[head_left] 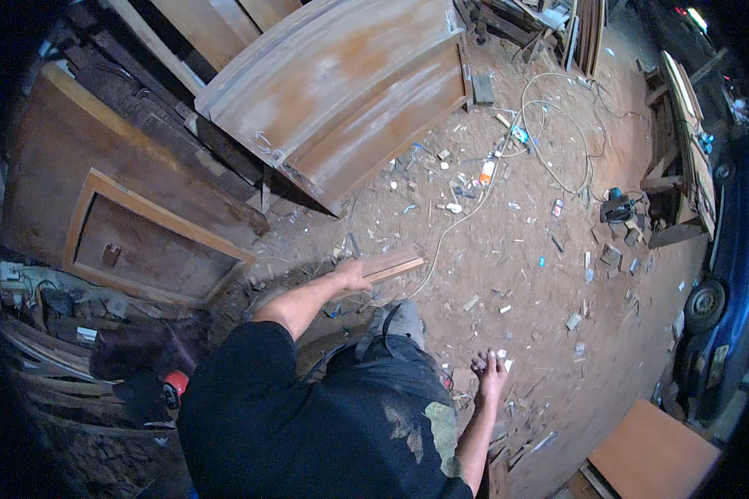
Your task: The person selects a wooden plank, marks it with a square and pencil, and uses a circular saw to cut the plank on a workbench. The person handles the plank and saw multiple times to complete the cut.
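While the head view has my left hand gripping the wood piece by its near end ahead of me, probably keeping its length clear, my right hangs half-curled, can't tell if holding anything.

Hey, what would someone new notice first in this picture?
Probably the big curved wooden panel at the top, beside a dirt floor scattered with scraps. Next, the left hand on a piece of wood near the middle, then the blue car at the right edge.
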`<state>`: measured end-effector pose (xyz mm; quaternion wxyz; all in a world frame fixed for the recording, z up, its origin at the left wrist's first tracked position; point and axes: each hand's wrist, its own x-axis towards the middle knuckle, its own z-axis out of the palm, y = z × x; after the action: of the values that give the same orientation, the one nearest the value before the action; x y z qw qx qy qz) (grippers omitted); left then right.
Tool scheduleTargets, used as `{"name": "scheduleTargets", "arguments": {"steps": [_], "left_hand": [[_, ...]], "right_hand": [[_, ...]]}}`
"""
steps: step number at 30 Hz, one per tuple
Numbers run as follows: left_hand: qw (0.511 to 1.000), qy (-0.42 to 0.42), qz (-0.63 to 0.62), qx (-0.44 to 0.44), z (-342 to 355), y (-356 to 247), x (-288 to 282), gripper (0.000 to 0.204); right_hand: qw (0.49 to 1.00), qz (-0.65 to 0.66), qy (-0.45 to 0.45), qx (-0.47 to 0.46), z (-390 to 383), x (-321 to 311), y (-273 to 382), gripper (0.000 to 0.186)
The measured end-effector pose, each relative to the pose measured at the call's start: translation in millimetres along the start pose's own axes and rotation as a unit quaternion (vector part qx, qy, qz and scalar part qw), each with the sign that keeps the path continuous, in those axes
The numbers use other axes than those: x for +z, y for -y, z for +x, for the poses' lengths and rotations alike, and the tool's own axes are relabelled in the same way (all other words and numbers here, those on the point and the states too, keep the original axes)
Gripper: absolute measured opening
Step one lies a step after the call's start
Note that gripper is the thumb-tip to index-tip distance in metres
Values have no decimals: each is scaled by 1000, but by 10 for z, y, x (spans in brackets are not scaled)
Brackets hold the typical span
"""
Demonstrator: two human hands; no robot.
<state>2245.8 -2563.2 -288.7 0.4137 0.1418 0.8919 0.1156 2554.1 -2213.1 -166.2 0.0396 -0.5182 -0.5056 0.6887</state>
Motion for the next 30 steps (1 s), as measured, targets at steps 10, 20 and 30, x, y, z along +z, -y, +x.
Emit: {"name": "scheduleTargets", "arguments": {"steps": [10, 20, 30], "left_hand": [[990, 95, 105, 3, 363, -105, 110, 81], [869, 122, 163, 451, -681, -3754, 725, 91], [674, 330, 245, 613, -2572, -4489, 1796, 97]], "right_hand": [[957, -60, -280, 49, -383, -1480, -1981, 40], [797, 237, -550, 77, -1681, -1128, -2045, 34], [440, -188, -854, 203, -3765, -240, -2483, 44]]}}
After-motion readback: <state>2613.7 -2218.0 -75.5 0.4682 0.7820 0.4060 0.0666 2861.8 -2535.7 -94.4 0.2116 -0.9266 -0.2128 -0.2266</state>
